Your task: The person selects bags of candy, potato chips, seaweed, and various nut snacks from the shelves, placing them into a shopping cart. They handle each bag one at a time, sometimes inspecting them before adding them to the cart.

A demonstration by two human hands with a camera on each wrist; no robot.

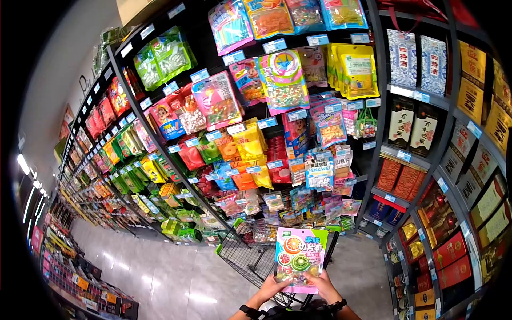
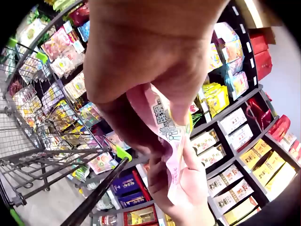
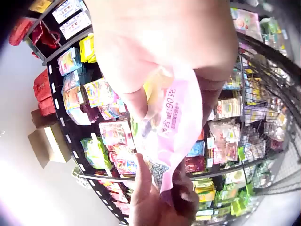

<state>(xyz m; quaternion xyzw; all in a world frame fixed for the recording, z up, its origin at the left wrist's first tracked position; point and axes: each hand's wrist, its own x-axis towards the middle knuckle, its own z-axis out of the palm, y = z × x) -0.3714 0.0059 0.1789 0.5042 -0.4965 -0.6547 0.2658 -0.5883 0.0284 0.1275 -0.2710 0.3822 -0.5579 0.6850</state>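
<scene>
A pink and green candy bag (image 1: 301,260) with fruit slices printed on its front is held upright before the person, above the shopping cart. The left hand (image 1: 271,288) grips its lower left corner, thumb on the front. At the lower right corner the right hand (image 1: 323,287) pinches it the same way. In the left wrist view the left hand (image 2: 150,52) curls round the pink lower edge of the bag (image 2: 164,122). The right wrist view has the right hand (image 3: 164,42) holding the bag's bottom (image 3: 181,117), where small print shows.
A wire shopping cart (image 1: 248,253) stands just beyond the bag. Racks of hanging candy bags (image 1: 282,80) fill the front and left. Shelves of boxed goods (image 1: 450,250) run along the right side. Grey tiled floor (image 1: 176,272) lies at the lower left.
</scene>
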